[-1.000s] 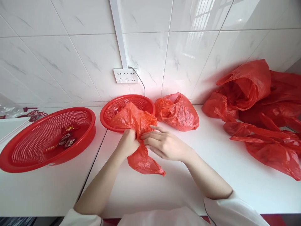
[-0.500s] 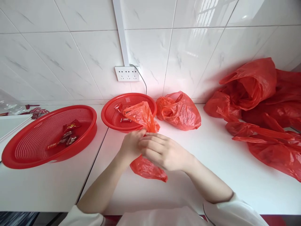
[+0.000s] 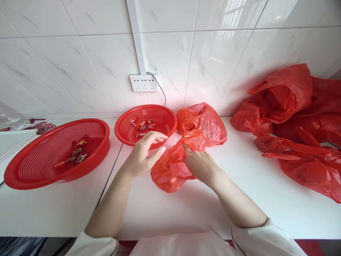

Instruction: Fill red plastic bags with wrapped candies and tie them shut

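A thin red plastic bag (image 3: 170, 170) lies crumpled on the white table in front of me. My right hand (image 3: 199, 165) is closed on its upper right part, its fingertips partly hidden. My left hand (image 3: 145, 154) is just left of the bag, fingers curved and apart, with nothing in it. Beyond that hand stands a small red plastic basket (image 3: 167, 122) holding several wrapped snacks (image 3: 142, 124). A second red plastic bag (image 3: 213, 124), bulging, rests behind the one in my right hand.
A larger red basket (image 3: 34, 167) with several wrapped snacks (image 3: 78, 151) stands on the left. More red plastic bags (image 3: 287, 96) are heaped on the right. Behind the table, a power socket (image 3: 144, 83) with a cable is on the tiled wall (image 3: 170, 53).
My hands have moved apart. The left let go of the bag and opened; the right shifted right with the bag's top. The bag dropped lower, uncovering the snacks in the small basket.
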`<state>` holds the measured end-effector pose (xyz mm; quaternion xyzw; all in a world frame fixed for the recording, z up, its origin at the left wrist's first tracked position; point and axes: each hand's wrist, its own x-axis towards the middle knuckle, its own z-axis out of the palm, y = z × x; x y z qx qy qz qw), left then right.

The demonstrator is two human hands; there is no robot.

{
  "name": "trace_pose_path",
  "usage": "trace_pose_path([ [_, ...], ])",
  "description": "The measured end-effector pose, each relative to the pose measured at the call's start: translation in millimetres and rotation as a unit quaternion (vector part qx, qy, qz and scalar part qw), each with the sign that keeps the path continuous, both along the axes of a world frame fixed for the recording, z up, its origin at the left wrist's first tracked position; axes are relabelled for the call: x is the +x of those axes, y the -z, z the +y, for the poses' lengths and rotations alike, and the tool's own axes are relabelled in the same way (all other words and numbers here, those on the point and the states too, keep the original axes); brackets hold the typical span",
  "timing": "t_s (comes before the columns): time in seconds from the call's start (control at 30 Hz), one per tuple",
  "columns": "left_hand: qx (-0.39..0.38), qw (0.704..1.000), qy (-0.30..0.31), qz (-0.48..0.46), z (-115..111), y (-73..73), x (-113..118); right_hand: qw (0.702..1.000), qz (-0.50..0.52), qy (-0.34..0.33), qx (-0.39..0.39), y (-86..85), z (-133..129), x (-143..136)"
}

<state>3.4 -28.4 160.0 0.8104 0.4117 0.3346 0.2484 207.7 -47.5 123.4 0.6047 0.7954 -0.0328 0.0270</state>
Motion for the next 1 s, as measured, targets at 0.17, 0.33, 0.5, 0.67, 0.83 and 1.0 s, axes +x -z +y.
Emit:
trace_pose_path([
  [0.17, -0.163, 0.973, 0.078, 0.14, -10, 26.4, 34, 0.997, -0.031, -0.039, -0.054, 5.6, -1, -8],
  [0.33, -0.167, 0.899, 0.073, 0.399, -16, 66.0, 45, 0.995, -0.038, -0.019, -0.091, 17.9, 2, 6],
  [0.5, -0.096, 0.862, -0.036, 0.496, -9, 74.4, 21, 0.991, -0.052, 0.088, -0.082, 31.4, 14, 40],
  [0.67, -0.1, 0.85, -0.027, 0.516, -5, 78.5, 10, 0.998, 0.055, 0.022, 0.027, 5.5, 4, 51],
  [0.83, -0.103, 0.885, 0.003, 0.455, -14, 87.3, 16, 0.953, 0.161, -0.247, 0.063, 6.0, -15, 16],
  [1.0, -0.076, 0.899, 0.006, 0.43, -21, 100.4, 22, 0.947, 0.096, -0.294, 0.084, 64.1, 11, -11],
])
